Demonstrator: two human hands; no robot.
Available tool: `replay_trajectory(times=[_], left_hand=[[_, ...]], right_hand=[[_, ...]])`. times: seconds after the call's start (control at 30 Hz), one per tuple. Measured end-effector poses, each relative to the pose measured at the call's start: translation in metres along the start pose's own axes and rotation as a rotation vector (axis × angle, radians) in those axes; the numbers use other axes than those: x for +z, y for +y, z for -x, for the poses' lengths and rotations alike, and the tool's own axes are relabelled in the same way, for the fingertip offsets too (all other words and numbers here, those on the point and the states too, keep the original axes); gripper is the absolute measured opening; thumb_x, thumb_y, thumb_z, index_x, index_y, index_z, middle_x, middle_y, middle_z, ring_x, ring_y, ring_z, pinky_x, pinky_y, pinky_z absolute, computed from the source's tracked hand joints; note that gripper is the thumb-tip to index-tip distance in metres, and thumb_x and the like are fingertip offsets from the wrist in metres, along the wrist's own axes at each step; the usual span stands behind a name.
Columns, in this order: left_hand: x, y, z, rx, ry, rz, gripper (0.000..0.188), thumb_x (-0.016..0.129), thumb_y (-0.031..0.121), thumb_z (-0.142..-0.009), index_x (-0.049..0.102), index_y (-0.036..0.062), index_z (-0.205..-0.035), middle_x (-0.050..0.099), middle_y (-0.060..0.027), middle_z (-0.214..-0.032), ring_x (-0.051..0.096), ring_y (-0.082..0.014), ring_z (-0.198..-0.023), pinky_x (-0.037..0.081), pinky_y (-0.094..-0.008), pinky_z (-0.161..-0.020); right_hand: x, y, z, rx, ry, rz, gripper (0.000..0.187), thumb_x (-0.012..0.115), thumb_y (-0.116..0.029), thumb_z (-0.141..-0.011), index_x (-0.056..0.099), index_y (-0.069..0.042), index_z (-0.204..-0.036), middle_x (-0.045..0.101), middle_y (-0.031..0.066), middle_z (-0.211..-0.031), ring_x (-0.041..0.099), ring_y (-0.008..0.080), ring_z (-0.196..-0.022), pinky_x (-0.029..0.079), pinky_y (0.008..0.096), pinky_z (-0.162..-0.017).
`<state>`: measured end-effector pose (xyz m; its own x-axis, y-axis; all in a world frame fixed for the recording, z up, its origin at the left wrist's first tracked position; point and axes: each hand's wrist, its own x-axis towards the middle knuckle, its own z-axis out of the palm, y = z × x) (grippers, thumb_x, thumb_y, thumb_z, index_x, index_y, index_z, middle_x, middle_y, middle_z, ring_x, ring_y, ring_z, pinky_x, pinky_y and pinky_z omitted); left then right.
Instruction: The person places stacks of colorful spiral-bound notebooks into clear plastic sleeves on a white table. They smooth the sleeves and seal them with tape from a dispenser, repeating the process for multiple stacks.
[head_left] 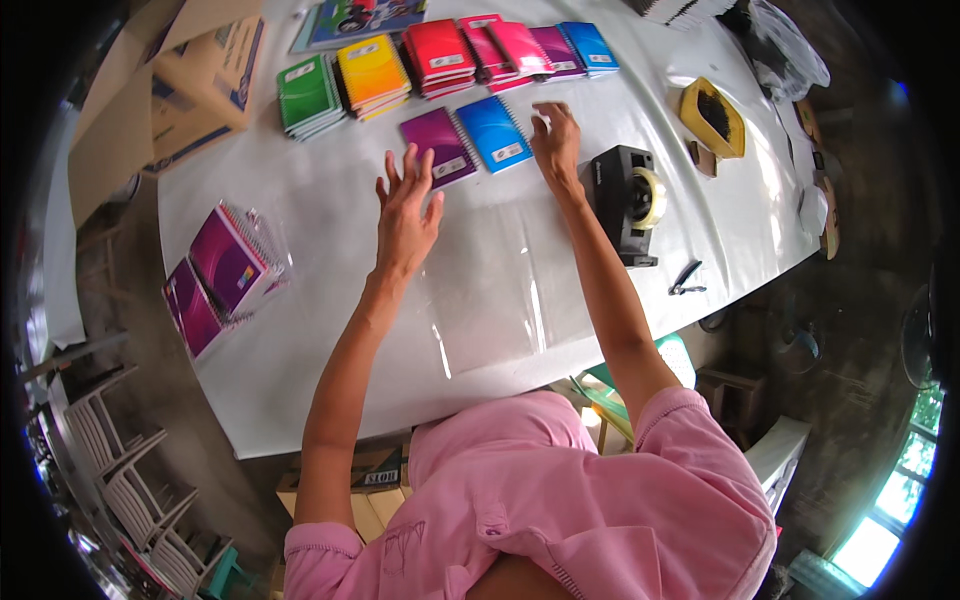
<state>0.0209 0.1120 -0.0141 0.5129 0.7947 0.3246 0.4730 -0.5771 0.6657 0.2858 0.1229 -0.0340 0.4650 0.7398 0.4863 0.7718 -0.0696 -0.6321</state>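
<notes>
You seem to be placing or squaring up the two loose notebooks, purple (440,145) and blue (495,135), which lie side by side on the table (480,310) in front of the row of coloured notebook stacks (438,60). Your left hand (407,205) is spread wide, fingers at the purple notebook's near left edge; your right hand (558,145) is half curled just beyond the blue notebook's right edge. Neither appears to grip anything. The next move likely calls for closing in evenly from both sides, minding the spiral bindings. Contact is hard to judge from above, so you may be touching the purple cover or just hovering. The upper stacks' lower layers are hidden, and the carton (205,90) at the left is partly lost in the dark rim.
</notes>
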Motion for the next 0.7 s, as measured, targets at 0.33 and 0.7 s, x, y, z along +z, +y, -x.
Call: replay_trajectory(times=[0.33,0.7], left_hand=[[0.052,0.012,-0.059,-0.192,-0.01,0.256,0.06,0.057,0.008,-0.089,0.037,0.0181,-0.145,0.034,-0.0132,-0.15,0.022,-0.0344,-0.142,0.022,-0.0386,-0.115],[0.096,0.022,-0.163,-0.033,0.056,0.009,0.061,0.058,0.008,-0.089,0.038,0.022,-0.145,0.034,-0.009,-0.152,0.019,-0.0378,-0.143,0.023,-0.0466,-0.114]], right_hand=[[0.05,0.086,-0.139,0.333,-0.27,0.38,0.07,0.082,-0.056,-0.059,0.069,-0.003,-0.103,0.049,0.0214,-0.128,0.036,0.0371,-0.126,0.034,0.0547,-0.097],[0.042,0.119,-0.164,0.223,-0.056,0.319,0.048,0.081,-0.033,-0.067,0.067,-0.003,-0.101,0.054,0.0189,-0.12,0.049,0.0363,-0.116,0.039,0.0531,-0.091]])
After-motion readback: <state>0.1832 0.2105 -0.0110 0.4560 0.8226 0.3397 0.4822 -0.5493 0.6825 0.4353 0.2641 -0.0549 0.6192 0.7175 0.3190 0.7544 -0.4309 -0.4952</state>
